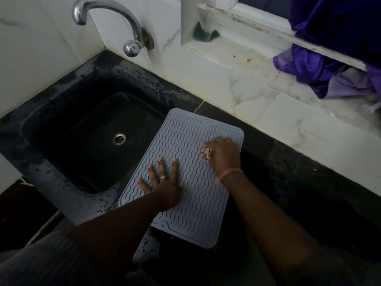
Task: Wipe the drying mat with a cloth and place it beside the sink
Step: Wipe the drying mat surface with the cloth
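A grey drying mat (189,141) with wavy ridges lies on the dark counter, its left edge overlapping the rim of the black sink (61,190). My left hand (162,182) presses flat on the mat's lower left part, fingers spread straight. My right hand (223,154) grips a small bunched pale cloth (206,154) and holds it against the mat near its right edge. Most of the cloth is hidden inside the fist.
A chrome tap (115,19) curves over the sink from the tiled wall. The dark counter (299,182) runs to the right of the mat. A white ledge (237,65) behind it carries purple fabric (329,65) at the right and a dark green sponge (204,34).
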Available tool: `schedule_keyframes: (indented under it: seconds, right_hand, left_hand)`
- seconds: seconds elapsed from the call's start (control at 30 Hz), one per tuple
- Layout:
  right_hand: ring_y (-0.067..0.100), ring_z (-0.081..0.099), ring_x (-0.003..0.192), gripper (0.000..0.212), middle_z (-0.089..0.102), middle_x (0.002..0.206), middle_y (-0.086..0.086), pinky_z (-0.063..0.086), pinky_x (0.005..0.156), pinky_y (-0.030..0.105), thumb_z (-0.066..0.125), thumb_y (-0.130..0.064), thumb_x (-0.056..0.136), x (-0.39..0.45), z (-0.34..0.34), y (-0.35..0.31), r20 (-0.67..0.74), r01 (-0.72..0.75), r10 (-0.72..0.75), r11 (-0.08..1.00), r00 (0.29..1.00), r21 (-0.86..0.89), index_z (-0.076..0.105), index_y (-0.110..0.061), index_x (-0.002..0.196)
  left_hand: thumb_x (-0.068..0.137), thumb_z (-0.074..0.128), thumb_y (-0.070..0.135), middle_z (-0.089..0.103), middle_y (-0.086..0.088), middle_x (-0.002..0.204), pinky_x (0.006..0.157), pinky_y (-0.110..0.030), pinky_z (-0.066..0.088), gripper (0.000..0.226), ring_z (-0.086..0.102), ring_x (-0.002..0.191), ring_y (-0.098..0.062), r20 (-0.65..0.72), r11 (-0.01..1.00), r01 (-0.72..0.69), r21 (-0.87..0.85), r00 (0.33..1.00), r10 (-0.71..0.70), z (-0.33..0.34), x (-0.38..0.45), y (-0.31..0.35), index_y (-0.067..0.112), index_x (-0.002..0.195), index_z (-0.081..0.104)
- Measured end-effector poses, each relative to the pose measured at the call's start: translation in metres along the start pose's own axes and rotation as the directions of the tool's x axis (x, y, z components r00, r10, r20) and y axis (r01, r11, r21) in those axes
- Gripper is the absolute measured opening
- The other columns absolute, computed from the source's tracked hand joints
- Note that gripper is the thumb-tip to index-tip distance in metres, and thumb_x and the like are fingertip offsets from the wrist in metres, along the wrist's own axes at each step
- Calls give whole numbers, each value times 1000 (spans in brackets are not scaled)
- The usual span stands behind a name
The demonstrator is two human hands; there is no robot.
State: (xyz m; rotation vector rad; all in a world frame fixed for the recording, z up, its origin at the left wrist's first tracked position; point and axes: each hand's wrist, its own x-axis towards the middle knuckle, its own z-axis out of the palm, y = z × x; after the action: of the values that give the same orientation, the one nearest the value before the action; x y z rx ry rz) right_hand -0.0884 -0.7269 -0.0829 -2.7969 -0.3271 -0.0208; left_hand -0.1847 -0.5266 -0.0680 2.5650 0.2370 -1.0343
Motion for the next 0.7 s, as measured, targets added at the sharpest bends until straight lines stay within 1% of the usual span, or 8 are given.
schedule_keyframes:
  seconds: [0.1,0.2,0.27,0.37,0.43,0.5,0.6,0.7]
  right_hand:
    - [27,65,92,19,71,95,5,53,85,37,58,-23,95,40,-5,9,8,-180,180,983,984,-35,77,-20,99]
    - [18,67,90,19,73,98,3,53,83,27,63,-26,98,45,-27,1,164,-409,375,807,912,427,74,-13,108]
    - [16,70,97,25,74,109,1,55,88,29,64,-32,99,24,-42,-8,362,-517,381,486,851,705,69,-16,117]
    - [27,71,111,33,74,121,9,54,101,51,52,-35,106,-25,-47,-22,525,-523,280,-87,804,848,67,-14,127]
    - [33,69,114,38,70,128,17,54,98,54,42,-31,109,-56,-43,-30,616,-455,196,-515,763,726,64,-8,131]
    - [36,63,125,48,64,136,19,46,106,55,38,-37,107,-84,-37,-35,670,-398,108,-732,734,553,63,-7,135]
    - [38,48,140,57,55,146,20,31,120,52,44,-45,104,-106,-29,-47,633,-254,147,-830,760,497,58,-5,142]
    - [37,53,136,48,58,144,19,39,116,52,52,-31,104,-111,-29,-66,509,-145,333,-708,794,691,55,-4,143]
  left_hand:
    - [105,29,61,-54,-3,152,111,-74,-18,82,-44,143,-40,8,1000,7,-2,1000,-7,1,1,-1,48,144,-42]
    - [104,29,62,-54,-3,152,111,-74,-18,83,-43,143,-41,-12,1000,2,-6,1000,-2,1,1,-2,48,144,-42]
    - [104,29,63,-54,-3,152,112,-75,-18,83,-43,143,-40,-25,1000,-7,-16,1000,7,0,0,-2,48,145,-41]
    - [103,34,60,-43,-4,160,114,-72,-15,81,-34,149,-40,-111,1000,6,-27,994,-9,4,-3,0,47,154,-28]
    - [105,38,52,-8,-10,172,122,-64,-1,66,-10,157,-39,-345,996,-56,-68,938,29,8,-6,3,38,162,8]
    - [108,38,45,47,-14,152,119,-55,33,40,38,146,-35,-528,933,-276,-231,841,118,4,-9,11,26,141,51]
    - [106,39,59,71,-1,108,88,-41,56,48,68,105,-21,-399,575,-365,-732,914,72,-22,-32,37,21,112,68]
    - [99,53,61,72,-2,100,80,-39,57,48,69,92,-19,-341,435,-345,-831,936,90,-34,-53,48,15,102,67]
